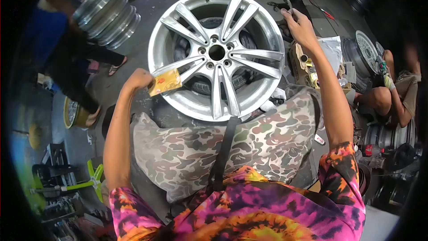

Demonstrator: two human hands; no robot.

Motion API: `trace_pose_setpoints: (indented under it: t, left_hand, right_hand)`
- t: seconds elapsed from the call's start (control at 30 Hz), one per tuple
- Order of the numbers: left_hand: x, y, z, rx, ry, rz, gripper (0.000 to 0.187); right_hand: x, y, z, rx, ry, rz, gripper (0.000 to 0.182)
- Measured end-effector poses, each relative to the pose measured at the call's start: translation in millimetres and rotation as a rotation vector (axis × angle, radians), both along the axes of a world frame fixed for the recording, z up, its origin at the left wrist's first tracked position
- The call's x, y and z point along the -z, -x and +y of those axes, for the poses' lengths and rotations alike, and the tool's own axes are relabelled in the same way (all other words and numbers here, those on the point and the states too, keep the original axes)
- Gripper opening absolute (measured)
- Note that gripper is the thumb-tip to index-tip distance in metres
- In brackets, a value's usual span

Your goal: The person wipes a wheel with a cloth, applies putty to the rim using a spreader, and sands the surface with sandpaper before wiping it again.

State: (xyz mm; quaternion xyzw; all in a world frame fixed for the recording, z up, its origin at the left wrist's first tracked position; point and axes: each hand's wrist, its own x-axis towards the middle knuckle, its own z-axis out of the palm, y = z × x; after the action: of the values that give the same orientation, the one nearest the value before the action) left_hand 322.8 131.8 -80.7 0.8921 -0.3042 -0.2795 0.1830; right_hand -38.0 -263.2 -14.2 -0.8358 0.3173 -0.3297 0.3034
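Note:
A silver alloy wheel rim [217, 68] with paired spokes lies face up in front of my knees, on top of a dark tyre [198, 86]. My left hand [139, 80] is closed on a yellow printed packet [165, 83], which overlaps the rim's lower left edge. Beyond the rim's upper right edge, my right hand [299, 26] is raised and pinches a small thin grey strip [289, 3] between thumb and fingers. What the strip is, I cannot tell.
An opened cardboard box [301, 69] stands right of the rim. Stacked wheels [107, 15] and a walking person [58, 49] are at left. Another person [394, 89], wearing a glove, squats at right near a spoked wheel [366, 51]. A black animal [298, 5] lies behind my right hand.

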Motion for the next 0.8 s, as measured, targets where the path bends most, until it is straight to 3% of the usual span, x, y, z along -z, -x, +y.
trace_pose_setpoints:
  t: [0.07,0.17,0.23,0.3,0.4,0.47,0.6,0.7,0.8]
  left_hand:
    - [44,-21,15,0.053,0.041,-0.030,0.015]
    - [41,14,30,-0.016,0.112,0.309,0.016]
    - [38,44,30,-0.114,0.100,0.486,0.018]
    - [57,58,36,0.059,0.186,0.410,0.019]
    - [62,84,23,-0.058,0.028,0.471,0.019]
    - [100,91,34,-0.144,0.144,0.669,0.019]
    - [128,98,41,-0.398,0.242,0.751,0.021]
    - [94,101,15,-0.463,0.219,0.716,0.022]
    - [99,97,19,-0.447,0.262,0.680,0.024]
  right_hand:
    - [29,-15,-30,0.089,0.098,0.058,0.039]
    - [116,-8,-90,0.172,0.208,0.117,0.038]
    - [142,5,-86,0.213,0.140,0.298,0.040]
    - [150,3,-90,0.131,0.024,0.235,0.044]
    - [150,-9,-86,0.134,-0.060,0.242,0.049]
    - [140,-14,-75,0.116,-0.108,0.282,0.048]
    - [160,-8,-82,0.111,-0.005,0.277,0.044]
    - [149,-14,-77,0.159,-0.053,0.385,0.038]
    - [159,-13,-80,0.154,0.134,0.398,0.034]
